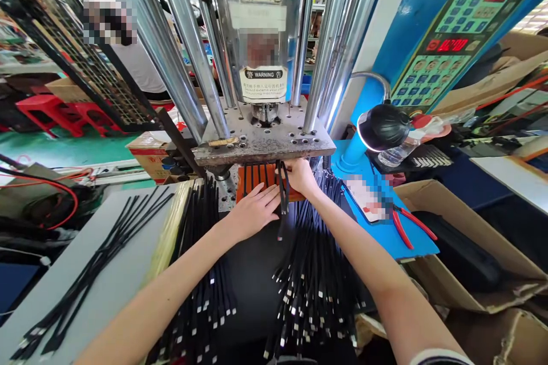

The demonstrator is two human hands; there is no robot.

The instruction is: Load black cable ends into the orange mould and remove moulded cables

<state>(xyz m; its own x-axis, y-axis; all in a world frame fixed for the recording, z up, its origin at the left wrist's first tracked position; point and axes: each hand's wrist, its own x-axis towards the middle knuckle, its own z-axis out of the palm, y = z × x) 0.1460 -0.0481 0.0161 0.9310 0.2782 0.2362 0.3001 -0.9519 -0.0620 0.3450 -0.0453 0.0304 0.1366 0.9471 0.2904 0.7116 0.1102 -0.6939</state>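
Observation:
Under the metal plate of a press sits an orange fixture with several black cables lying across it. My left hand rests low on the fixture, fingers stretched out, its tips near a cable. My right hand reaches to the fixture's right side, its fingers closed on black cables whose ends hang over the front edge. Part of the right fingers is hidden below the plate. Bundles of black cables with silver connectors hang on the right and on the left of the dark bench surface.
Polished steel posts rise around the press. A lamp, a phone-like item and red-handled pliers are on the blue surface at right. More cables lie on the grey board at left. Cardboard boxes stand at right.

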